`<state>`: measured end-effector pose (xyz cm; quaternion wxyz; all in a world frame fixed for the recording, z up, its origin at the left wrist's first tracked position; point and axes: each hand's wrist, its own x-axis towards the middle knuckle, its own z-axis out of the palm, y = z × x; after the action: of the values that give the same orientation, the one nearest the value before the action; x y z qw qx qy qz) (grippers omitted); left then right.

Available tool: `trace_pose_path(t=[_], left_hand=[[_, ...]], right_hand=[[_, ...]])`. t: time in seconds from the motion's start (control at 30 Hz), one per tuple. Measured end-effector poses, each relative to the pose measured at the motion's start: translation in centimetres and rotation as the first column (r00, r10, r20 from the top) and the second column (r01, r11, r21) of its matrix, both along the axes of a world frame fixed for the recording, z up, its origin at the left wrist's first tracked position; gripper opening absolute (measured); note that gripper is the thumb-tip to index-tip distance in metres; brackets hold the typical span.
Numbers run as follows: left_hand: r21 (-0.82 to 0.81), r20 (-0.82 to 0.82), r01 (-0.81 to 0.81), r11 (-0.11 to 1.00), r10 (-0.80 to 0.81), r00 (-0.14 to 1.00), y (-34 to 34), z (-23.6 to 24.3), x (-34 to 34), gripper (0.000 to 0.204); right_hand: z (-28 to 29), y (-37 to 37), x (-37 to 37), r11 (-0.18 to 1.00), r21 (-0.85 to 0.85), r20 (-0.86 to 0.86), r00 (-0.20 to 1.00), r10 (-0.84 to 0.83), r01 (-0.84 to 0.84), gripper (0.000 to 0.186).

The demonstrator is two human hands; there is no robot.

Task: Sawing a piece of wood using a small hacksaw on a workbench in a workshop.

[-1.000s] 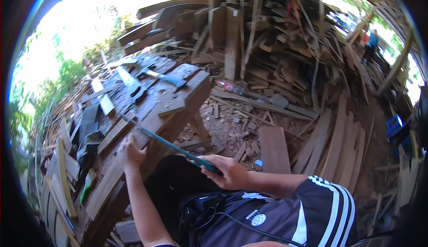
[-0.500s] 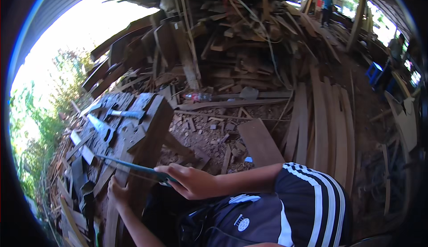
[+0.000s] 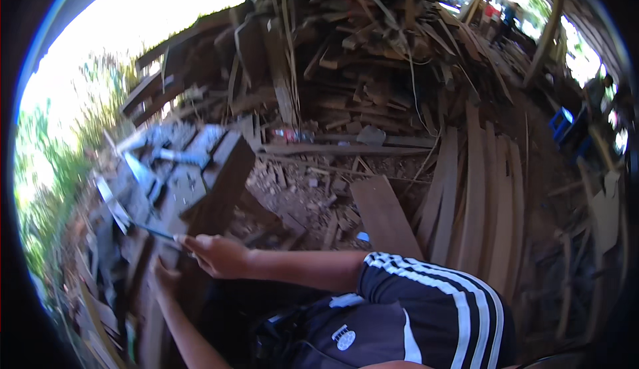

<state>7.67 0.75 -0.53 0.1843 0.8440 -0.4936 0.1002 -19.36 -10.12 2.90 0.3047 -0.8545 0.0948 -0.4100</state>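
Note:
My right hand (image 3: pixel 214 256) is closed around the near end of a thin saw (image 3: pixel 152 230) with a teal frame. The saw points left across the near end of a rough wooden bench (image 3: pixel 229 162). Below it, my left hand (image 3: pixel 165 280) is curled against a wooden board (image 3: pixel 154 326); blur hides the exact finger contact. A hammer-like tool with a light blue handle (image 3: pixel 181 157) lies on the bench top. Beside it rests a handsaw (image 3: pixel 138 170) with a pale blade and dark grip. A pale flat strip (image 3: pixel 112 204) lies at the bench's left edge.
A high stack of scrap planks (image 3: pixel 359 69) rises behind. Long boards (image 3: pixel 476 196) lie to the right, near a wide plank (image 3: pixel 383 212). Wood chips (image 3: pixel 306 192) litter the ground. A person (image 3: pixel 594 92) is at the far right by a blue stool (image 3: pixel 562 121).
My right hand has moved left with the saw, pushing it further across the bench. My left hand has shifted slightly left and up in the picture. The view has tilted a little and blurred.

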Motion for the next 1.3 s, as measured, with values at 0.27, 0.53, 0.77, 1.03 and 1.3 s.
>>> trace_pose_path(t=[0.27, 0.53, 0.77, 1.03, 1.3], left_hand=[[-0.03, 0.036, 0.011, 0.999, -0.01, 0.999, -3.3, 3.6, -4.1, 0.035], [0.116, -0.033, -0.131, 0.985, 0.135, 0.99, -1.4, 5.5, -6.3, 0.09], [0.118, -0.024, -0.08, 0.99, 0.084, 0.996, -1.5, 7.0, -6.9, 0.086], [0.139, -0.092, -0.057, 0.989, 0.07, 0.993, -1.5, 6.3, -6.6, 0.097], [0.087, -0.061, -0.041, 0.995, 0.046, 0.997, -1.4, 6.8, -7.0, 0.09]], right_hand=[[0.1, 4.4, -16.2, 0.985, -0.039, 0.03, 0.986, -0.167, 0.168, 0.054], [2.6, -0.1, -4.9, 0.997, 0.069, -0.027, 0.999, -0.039, 0.041, 0.054], [0.1, 5.8, -14.6, 0.989, -0.112, -0.038, 0.994, -0.098, 0.093, 0.051], [-0.2, 1.6, -3.3, 0.978, -0.185, 0.097, 0.992, -0.082, 0.099, 0.053], [-2.2, 3.5, -8.8, 0.996, 0.073, 0.002, 0.999, -0.05, 0.05, 0.053]])
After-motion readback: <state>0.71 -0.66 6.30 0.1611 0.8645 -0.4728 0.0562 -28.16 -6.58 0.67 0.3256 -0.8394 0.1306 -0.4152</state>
